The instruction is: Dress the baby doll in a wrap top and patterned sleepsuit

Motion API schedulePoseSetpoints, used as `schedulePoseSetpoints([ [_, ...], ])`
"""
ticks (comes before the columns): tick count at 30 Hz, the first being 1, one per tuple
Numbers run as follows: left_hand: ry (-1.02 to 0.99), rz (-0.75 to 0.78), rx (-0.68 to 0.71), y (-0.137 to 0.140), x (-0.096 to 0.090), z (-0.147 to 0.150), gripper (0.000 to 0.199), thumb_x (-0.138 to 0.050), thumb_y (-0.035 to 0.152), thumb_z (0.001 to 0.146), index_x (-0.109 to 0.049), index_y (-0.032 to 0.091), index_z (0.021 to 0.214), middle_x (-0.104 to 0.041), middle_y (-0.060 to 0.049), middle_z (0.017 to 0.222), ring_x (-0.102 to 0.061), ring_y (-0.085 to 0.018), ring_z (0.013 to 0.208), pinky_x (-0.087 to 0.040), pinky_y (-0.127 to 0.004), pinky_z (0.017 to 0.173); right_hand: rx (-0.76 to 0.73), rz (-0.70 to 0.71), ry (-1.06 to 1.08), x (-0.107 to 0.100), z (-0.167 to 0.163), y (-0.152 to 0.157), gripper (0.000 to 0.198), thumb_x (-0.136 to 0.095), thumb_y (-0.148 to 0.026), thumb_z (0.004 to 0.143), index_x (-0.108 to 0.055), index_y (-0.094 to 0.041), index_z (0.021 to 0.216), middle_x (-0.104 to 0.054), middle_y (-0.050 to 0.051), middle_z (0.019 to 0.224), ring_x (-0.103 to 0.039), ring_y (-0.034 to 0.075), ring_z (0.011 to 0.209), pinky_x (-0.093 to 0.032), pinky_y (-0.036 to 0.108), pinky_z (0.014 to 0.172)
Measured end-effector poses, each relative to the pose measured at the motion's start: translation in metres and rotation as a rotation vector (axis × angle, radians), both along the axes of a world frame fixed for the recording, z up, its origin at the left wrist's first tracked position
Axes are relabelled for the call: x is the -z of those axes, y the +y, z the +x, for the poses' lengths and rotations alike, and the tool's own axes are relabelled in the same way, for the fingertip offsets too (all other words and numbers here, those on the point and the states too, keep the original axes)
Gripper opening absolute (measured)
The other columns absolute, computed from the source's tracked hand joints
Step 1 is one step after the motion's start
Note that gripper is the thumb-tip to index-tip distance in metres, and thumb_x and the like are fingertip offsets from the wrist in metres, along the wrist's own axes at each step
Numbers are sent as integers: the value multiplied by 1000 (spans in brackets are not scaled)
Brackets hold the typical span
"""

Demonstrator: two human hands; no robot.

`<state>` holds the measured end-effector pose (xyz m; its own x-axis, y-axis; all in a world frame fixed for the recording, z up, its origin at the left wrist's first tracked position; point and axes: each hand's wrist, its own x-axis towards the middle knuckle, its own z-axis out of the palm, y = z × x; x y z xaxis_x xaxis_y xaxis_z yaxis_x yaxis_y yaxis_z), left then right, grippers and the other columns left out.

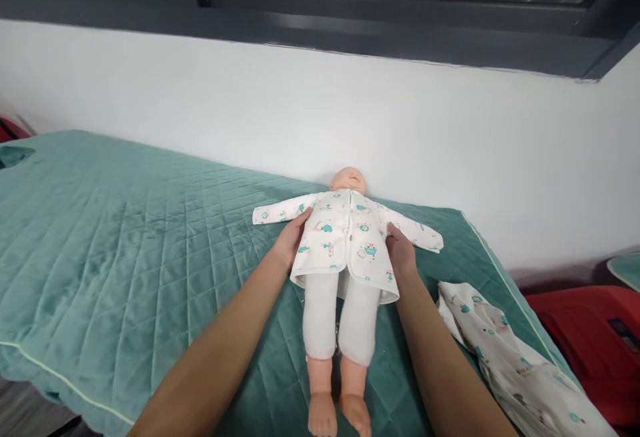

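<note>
A baby doll lies on its back on the green quilted bedspread, head toward the wall and bare feet toward me. It has on a white printed jacket, closed at the chest and parted at the hem, with both sleeves spread out. White fabric covers its legs down to the shins. My left hand grips the doll's side through the jacket, thumb on top and fingers mostly hidden. On the opposite side, my right hand holds it in the same way, just below the sleeve.
Matching printed baby trousers lie crumpled at the bed's right edge. Past that edge is a red suitcase. A white wall runs behind the bed, below a dark window frame with metal bars.
</note>
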<state>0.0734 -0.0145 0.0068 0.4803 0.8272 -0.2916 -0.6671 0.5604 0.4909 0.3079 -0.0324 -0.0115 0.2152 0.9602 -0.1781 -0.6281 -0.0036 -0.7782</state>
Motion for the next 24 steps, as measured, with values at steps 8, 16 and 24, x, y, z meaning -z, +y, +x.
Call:
schedulePoseSetpoints([
  [8,-72,19,-411,29,18,-35,69,-32,65,97,-50,13,138,-69,-20,123,-68,-30,114,-56,-47,99,0,-16,210,-3,8,-3,29,-41,-29,96,-65,-17,106,-77,8,97,-72,24,101,-56,46,100],
  [16,85,38,-784,33,22,-54,35,-36,37,104,-58,18,123,-69,-13,122,-65,-24,117,-55,-47,99,297,5,81,-7,60,-18,15,-47,-22,82,-56,-22,93,-71,6,99,-69,18,103,-57,38,98],
  [24,502,263,-868,28,28,-88,28,-28,22,104,-55,17,108,-65,-10,122,-60,-19,122,-54,-37,100,643,-35,-531,-6,48,-42,72,-55,-29,78,-29,-24,145,-37,13,156,-37,23,145,-33,48,119],
])
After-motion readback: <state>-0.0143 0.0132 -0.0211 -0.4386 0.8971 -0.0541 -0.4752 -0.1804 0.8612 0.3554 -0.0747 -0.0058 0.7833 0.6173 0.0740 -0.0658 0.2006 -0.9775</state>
